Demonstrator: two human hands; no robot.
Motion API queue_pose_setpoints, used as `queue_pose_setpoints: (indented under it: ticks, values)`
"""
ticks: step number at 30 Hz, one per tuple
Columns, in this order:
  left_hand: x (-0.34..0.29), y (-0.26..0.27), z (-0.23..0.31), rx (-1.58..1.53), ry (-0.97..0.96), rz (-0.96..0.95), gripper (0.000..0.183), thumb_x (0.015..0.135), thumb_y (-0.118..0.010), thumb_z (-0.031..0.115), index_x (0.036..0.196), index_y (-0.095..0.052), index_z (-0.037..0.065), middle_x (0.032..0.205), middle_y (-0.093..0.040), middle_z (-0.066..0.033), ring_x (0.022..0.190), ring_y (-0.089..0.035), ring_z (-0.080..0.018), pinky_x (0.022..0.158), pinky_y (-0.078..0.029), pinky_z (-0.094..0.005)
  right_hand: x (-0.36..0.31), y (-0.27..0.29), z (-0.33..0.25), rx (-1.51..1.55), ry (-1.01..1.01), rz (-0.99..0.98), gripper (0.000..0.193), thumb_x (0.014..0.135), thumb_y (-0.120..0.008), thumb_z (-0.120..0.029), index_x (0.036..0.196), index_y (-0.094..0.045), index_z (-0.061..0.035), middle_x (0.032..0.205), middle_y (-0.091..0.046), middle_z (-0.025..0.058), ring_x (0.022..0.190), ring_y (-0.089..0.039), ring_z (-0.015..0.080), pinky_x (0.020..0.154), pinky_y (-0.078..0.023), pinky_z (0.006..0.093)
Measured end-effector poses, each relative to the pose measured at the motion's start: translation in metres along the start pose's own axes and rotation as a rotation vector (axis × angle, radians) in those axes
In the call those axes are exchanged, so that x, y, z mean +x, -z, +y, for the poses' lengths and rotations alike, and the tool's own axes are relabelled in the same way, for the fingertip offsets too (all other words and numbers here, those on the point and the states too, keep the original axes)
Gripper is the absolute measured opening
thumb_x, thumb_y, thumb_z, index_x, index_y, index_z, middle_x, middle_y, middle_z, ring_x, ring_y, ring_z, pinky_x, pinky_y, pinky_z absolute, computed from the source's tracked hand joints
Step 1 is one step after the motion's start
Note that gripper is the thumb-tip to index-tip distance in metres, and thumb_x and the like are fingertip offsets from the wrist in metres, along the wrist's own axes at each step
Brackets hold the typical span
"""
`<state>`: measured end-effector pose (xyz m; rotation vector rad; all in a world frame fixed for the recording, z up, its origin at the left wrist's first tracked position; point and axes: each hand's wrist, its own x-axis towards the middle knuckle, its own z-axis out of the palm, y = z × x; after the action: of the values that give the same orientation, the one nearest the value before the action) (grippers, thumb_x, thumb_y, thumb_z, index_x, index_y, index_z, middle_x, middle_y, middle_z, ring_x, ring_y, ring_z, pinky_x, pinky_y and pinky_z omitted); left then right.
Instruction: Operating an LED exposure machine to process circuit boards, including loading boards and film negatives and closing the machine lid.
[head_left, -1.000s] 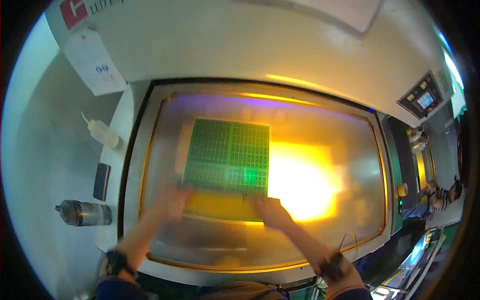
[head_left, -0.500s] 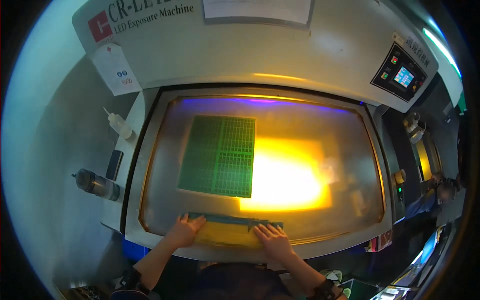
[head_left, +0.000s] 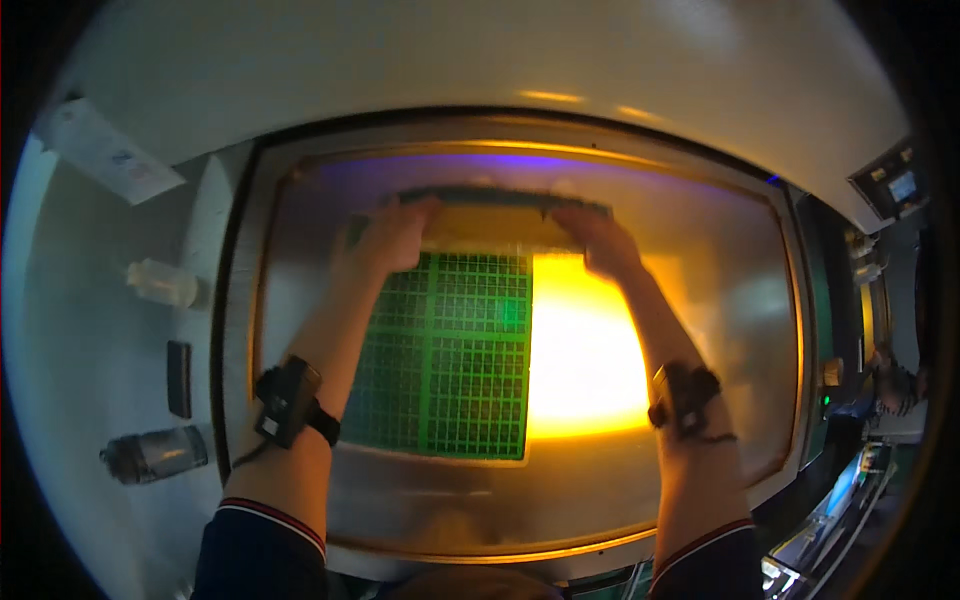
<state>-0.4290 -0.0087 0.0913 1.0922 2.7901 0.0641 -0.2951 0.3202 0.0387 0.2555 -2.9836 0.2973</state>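
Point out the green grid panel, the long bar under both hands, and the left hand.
green grid panel (head_left: 450,360): head view, panel centre.
long bar (head_left: 500,197): head view, middle span.
left hand (head_left: 392,238): head view, back of hand.

Bright green flat panel (head_left: 450,360), gridded with small dark cells, split in quarters by plain green bands. Amber-yellow glow over silvery glass bed (head_left: 700,300), violet-blue tint along far edge. Dark teal narrow bar (head_left: 500,197) under both hands. Black wrist bands (head_left: 290,400) on both forearms. Navy sleeve cuffs (head_left: 265,525) with red and white stripes. Pale grey machine housing (head_left: 400,60). Black flat rectangular piece (head_left: 178,378) on grey side ledge.
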Motion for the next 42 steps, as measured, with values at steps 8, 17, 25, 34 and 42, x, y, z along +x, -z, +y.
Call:
queue_pose_setpoints:
  ticks: [8,17,25,34,42]
  values:
    - [0.101,-0.028,-0.064,-0.254,0.064,-0.187,0.061,0.079,-0.068,0.007,0.136,-0.051,0.015,0.128,-0.060,-0.0202,0.117,-0.058,-0.0390,0.101,-0.047,-0.0458,0.104,0.009,0.045,0.102,-0.077,-0.054,0.067,0.078,-0.064,-0.001,0.141,-0.052,-0.0201,0.140,-0.055,0.0101,0.131,-0.050,0.0317,0.108,-0.042,0.0413]
    - [-0.095,-0.013,0.001,-0.098,0.036,-0.099,0.060,0.072,-0.067,-0.002,0.128,-0.051,0.015,0.120,-0.063,-0.0172,0.125,-0.048,-0.0472,0.108,-0.032,-0.0626,-0.063,-0.003,-0.085,-0.017,-0.075,-0.053,0.064,0.079,-0.057,0.000,0.139,-0.051,-0.0240,0.140,-0.053,0.0023,0.125,-0.050,0.0281,0.104,-0.042,0.0504]
    - [-0.436,-0.026,0.096,-0.051,-0.111,-0.517,0.078,0.082,-0.067,0.027,0.152,-0.033,0.024,0.156,-0.037,-0.0005,0.138,-0.037,-0.0477,0.111,-0.027,-0.0653,-0.355,0.071,-0.290,0.171,0.049,-0.580,0.073,0.088,-0.058,-0.018,0.154,-0.028,-0.0265,0.157,-0.036,0.0056,0.137,-0.044,0.0328,0.111,-0.036,0.0528]
    - [-0.442,-0.050,0.050,-0.082,-0.132,-0.452,0.078,0.075,-0.072,0.025,0.147,-0.041,0.019,0.150,-0.046,-0.0043,0.131,-0.045,-0.0484,0.110,-0.033,-0.0593,-0.425,0.067,-0.316,0.267,-0.101,-0.126,0.069,0.085,-0.065,-0.026,0.148,-0.039,-0.0208,0.153,-0.038,0.0104,0.140,-0.039,0.0334,0.115,-0.029,0.0544]
    - [-0.293,-0.028,-0.054,-0.152,0.107,-0.210,0.070,0.075,-0.073,0.023,0.139,-0.049,0.010,0.138,-0.055,-0.0166,0.126,-0.052,-0.0399,0.104,-0.045,-0.0457,-0.532,0.081,-0.368,1.006,-1.170,0.376,0.048,0.087,-0.064,-0.018,0.134,-0.057,-0.0129,0.139,-0.054,0.0158,0.125,-0.053,0.0325,0.109,-0.038,0.0475]
